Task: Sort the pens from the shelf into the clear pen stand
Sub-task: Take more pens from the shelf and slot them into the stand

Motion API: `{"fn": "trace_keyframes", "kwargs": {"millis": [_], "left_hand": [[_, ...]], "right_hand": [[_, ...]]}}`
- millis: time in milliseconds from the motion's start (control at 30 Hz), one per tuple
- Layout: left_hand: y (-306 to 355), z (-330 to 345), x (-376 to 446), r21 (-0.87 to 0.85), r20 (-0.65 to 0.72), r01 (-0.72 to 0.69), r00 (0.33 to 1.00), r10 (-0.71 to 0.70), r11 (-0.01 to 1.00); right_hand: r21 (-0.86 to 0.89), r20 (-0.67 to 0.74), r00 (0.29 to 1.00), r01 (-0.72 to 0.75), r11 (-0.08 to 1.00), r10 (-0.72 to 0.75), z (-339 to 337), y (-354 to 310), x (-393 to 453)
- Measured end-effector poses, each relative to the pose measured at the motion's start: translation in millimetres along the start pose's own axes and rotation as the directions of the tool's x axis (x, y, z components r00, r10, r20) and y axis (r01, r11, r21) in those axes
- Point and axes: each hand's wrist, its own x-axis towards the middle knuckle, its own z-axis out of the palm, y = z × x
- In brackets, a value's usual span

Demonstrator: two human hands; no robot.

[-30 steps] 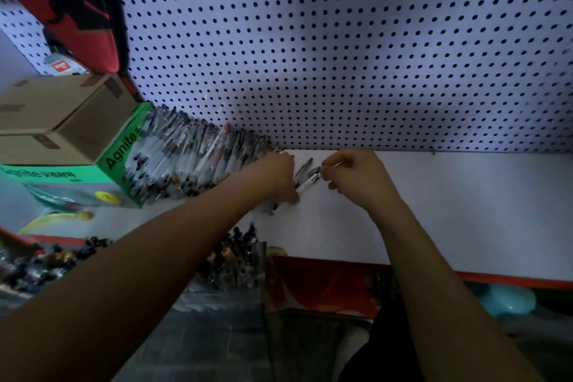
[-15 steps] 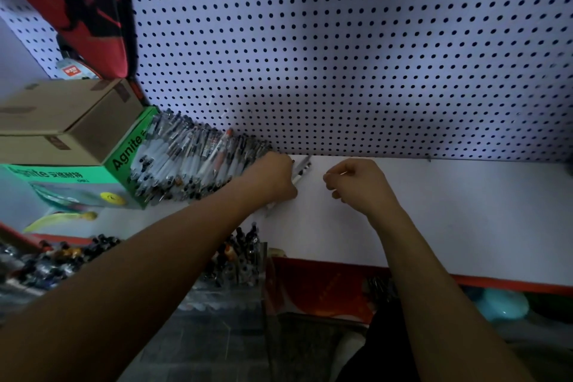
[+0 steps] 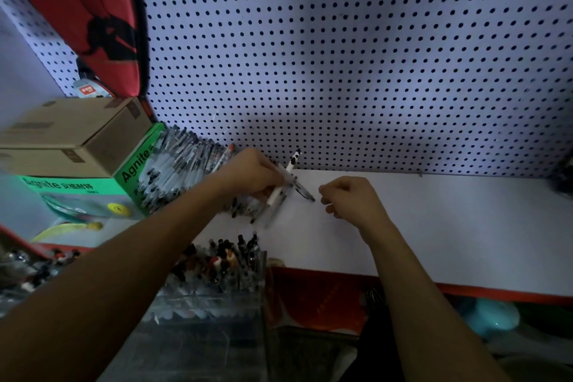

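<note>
1. Nearest the camera, below the shelf edge, a clear pen stand was seen, already holding a cluster of upright pens with dark and animal-shaped caps.
2. Just right of it, a red packet was seen under the white shelf.
3. On the shelf, the left hand was curled around a few pens, one with a black-and-white patterned cap pointing up toward the wall.
4. The right hand was held just beside the pen tips, fingers loosely curled and nothing gripped; the hands were kept apart.
5. Behind the left hand, a large pile of pens was stacked against a green box, topped by a cardboard box.
6. Farthest back, a white pegboard was seen.
</note>
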Motion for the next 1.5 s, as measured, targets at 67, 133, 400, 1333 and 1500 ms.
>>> {"fn": "trace_keyframes", "kwargs": {"millis": [67,133,400,1333,1500], "left_hand": [[-0.9,-5.1,-9.2,-0.001,0.012,-0.001,1.000,0.001,1.000],[-4.7,-5.1,-16.9,0.038,0.027,0.020,0.999,-0.022,0.999],[-13.2,8.1,-34.3,0.045,0.156,-0.009,0.988,0.001,0.999],[-68.4,-86.6,-134.6,-0.758,-0.349,-0.197,0.928,-0.131,0.621],[-119.6,-95.4,-180.0,-0.608,-0.687,-0.398,0.698,-0.203,0.687]], "right_hand": [[0.033,0.037,0.998,-0.049,0.998,0.047,6.0,-3.3,-1.6],[-0.008,0.062,0.990,-0.128,0.992,0.129,15.3,-4.7,-1.7],[0.274,0.233,0.891,-0.445,0.852,0.390,45.4,-13.1,-2.1],[0.309,0.363,0.901,0.122,0.943,-0.236,90.1,-120.2,-72.7],[0.150,0.464,0.846,0.216,0.965,-0.262,144.3,-155.8,-97.5]]}}
